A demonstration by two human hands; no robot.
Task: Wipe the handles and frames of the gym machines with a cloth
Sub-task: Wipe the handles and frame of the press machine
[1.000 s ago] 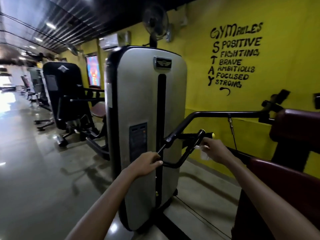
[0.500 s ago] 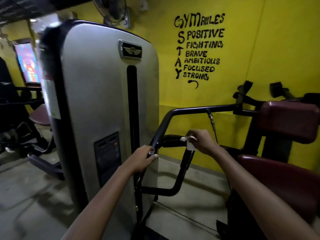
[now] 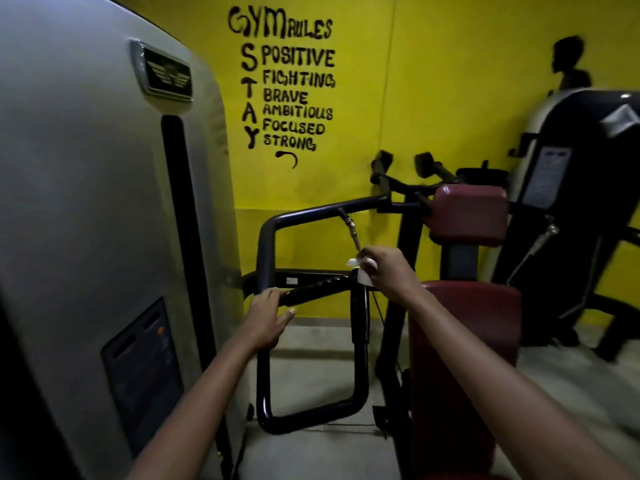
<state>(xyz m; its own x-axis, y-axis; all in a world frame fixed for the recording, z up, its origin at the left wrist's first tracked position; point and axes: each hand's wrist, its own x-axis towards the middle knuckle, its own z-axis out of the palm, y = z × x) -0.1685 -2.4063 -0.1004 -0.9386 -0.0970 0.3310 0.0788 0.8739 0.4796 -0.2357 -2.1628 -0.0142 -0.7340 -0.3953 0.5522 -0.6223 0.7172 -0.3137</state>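
From the head camera, your left hand [image 3: 268,318] grips the near end of the black handle [image 3: 313,289], with the fingers curled over the bar and the thumb sticking out below. Your right hand [image 3: 388,271] pinches the small white cloth [image 3: 362,270] and presses it on the far end of that same handle, just where the handle meets the upright bar of the black frame [image 3: 358,341]. A second ago your right hand and the cloth sat on this same far end, and half a second ago too, so the cloth has hardly moved along the bar. What changed most is your head: you have turned right and leaned in, so the grey weight cover [image 3: 104,202] now fills the left edge and the red seat pad [image 3: 464,320] sits close by on the right. I think that means this end of the handle is getting its rub, but the grip between your hands and the frame loop below still look unwiped. The yellow wall [image 3: 433,116] with the painted gym rules is behind it all.
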